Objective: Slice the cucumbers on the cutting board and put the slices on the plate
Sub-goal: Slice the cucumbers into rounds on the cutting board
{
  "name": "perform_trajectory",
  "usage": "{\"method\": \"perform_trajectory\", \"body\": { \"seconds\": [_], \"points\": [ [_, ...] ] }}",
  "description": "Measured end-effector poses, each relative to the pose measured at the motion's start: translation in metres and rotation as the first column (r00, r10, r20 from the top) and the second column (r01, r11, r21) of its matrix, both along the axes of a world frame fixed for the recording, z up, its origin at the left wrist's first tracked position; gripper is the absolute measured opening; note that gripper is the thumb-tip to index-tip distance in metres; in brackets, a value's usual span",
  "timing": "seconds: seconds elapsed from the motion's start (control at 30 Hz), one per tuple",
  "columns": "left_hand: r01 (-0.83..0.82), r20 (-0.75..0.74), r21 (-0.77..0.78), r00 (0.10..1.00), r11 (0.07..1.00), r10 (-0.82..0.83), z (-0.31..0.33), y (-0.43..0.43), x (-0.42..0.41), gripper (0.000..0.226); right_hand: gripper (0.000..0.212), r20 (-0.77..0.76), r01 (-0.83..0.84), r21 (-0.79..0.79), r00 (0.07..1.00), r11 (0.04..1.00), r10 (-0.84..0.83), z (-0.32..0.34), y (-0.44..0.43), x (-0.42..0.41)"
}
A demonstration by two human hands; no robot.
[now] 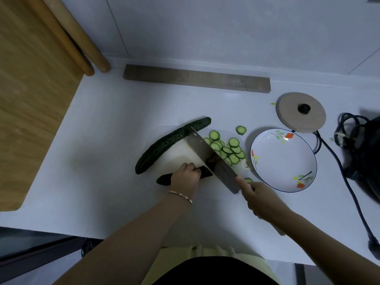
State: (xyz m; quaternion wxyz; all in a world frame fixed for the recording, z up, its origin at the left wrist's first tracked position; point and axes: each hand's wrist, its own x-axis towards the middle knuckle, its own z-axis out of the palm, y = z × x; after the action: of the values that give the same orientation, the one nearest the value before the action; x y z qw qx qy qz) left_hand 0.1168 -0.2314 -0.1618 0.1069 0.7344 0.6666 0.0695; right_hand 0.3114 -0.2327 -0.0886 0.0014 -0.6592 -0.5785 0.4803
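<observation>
A white cutting board (181, 151) lies on the counter. My left hand (186, 176) grips a partly cut cucumber (164, 179) at the board's near edge. My right hand (260, 199) holds a cleaver (211, 159), whose blade stands on the cucumber's cut end. A whole dark cucumber (168, 144) lies along the board's far left side. Several slices (226, 149) are piled to the right of the blade, one slice (241, 130) off the board. The white flowered plate (283, 159) sits to the right with nothing on it.
A round beige lid with a black knob (301, 112) lies behind the plate. A black appliance (368, 153) and its cord (349, 188) fill the right edge. A grey strip (196, 78) lies along the back wall; a wooden board (30, 89) and two wooden poles stand left.
</observation>
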Motion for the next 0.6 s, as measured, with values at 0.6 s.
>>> {"method": "perform_trajectory", "body": {
  "seconds": [0.6],
  "points": [
    [0.019,-0.027,0.038,0.999,0.999,-0.018,0.005,0.000,0.002,0.039,0.053,0.116,-0.118,0.031,0.987,0.992,0.114,-0.012,-0.009,-0.006]
  ]
}}
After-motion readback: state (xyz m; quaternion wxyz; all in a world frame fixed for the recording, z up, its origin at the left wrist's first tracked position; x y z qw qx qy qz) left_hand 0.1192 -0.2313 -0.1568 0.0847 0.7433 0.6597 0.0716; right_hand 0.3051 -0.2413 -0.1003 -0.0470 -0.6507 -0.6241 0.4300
